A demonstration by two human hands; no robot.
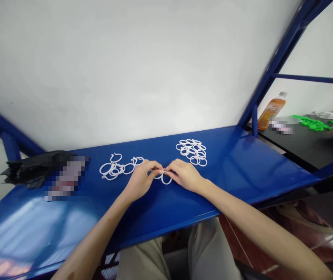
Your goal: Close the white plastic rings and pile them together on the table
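I count two ring groups [121, 168], at nine and two o'clock from the person's hands [141, 177]. One bottle [271, 111], one bag [28, 171] also.

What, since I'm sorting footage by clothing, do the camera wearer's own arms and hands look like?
The left hand and right hand are ungloved. The left forearm and right forearm are slender and bare: no sleeve, watch, bracelet or cable shows.

1. White wall [140, 70] fills the upper frame.
2. Glossy blue table [227, 167] spans the middle; pale light [35, 221] reflects lower left.
3. Black table [297, 146], right.
4. Reddish tiled floor [239, 251], lower right.
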